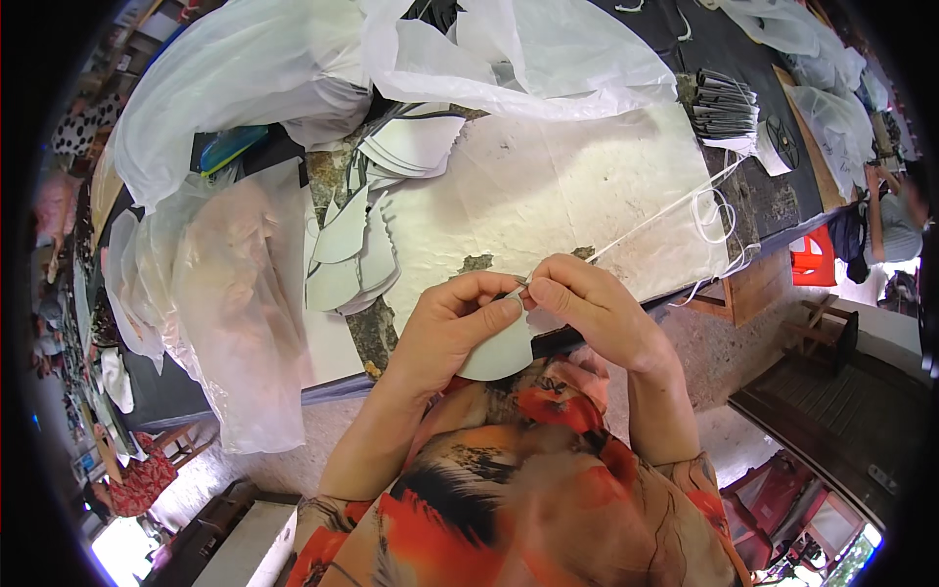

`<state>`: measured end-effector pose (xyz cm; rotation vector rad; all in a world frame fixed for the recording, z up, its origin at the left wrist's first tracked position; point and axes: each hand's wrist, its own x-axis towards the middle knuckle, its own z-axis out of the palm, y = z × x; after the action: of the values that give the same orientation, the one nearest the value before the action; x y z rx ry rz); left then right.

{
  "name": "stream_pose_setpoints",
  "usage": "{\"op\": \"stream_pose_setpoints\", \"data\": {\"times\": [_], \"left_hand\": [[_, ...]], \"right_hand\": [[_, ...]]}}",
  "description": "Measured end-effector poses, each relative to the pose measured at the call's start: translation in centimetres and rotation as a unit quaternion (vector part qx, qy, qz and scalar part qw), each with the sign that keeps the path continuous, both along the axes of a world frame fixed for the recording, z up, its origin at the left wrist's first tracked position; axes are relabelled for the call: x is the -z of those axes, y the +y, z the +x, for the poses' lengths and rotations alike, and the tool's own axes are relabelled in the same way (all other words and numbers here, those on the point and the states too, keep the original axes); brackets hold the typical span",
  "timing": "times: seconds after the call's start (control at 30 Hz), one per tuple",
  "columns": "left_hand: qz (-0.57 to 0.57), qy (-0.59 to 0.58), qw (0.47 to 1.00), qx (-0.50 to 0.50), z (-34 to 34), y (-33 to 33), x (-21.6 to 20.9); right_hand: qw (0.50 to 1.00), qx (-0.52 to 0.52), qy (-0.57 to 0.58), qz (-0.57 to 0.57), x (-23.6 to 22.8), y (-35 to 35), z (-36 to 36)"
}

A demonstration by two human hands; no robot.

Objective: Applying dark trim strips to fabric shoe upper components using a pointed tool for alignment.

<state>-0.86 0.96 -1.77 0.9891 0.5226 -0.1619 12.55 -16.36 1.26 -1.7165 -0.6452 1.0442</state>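
Observation:
Between my two hands, at the near edge of the table, is a pale grey-white cut piece (499, 354) with a rounded lower end. My left hand (455, 318) pinches its upper edge between thumb and fingers. Close beside it, my right hand (587, 301) is closed in a pinch at the piece's top corner, where a white cord (657, 217) runs from the fingers toward the right side of the table. What exactly sits between the right fingertips is too small to make out. Similar pale pieces (357, 254) lie in overlapping stacks left of my hands.
Crumpled translucent plastic bags (240, 303) cover the table's left and far sides. A bundle of dark-edged pieces (726, 106) stands at the far right, near loose cord loops (719, 217). A pale sheet (558, 176) covers the table's middle. A red stool (814, 259) stands beyond the right edge.

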Motion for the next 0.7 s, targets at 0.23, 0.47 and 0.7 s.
{"op": "stream_pose_setpoints", "data": {"times": [0.23,0.47,0.7], "left_hand": [[0.049,-0.026,0.998,0.001,0.0,0.4,0.4],[0.193,-0.048,0.98,-0.004,-0.4,0.3,-1.4],[0.122,0.054,0.988,0.082,-2.2,2.8,-2.1]], "right_hand": [[0.993,0.042,0.105,0.026,0.7,-0.1,-0.2],[0.995,0.068,0.079,0.001,-0.6,1.4,-1.4],[0.987,0.135,0.082,0.03,0.4,1.2,-1.5]]}}
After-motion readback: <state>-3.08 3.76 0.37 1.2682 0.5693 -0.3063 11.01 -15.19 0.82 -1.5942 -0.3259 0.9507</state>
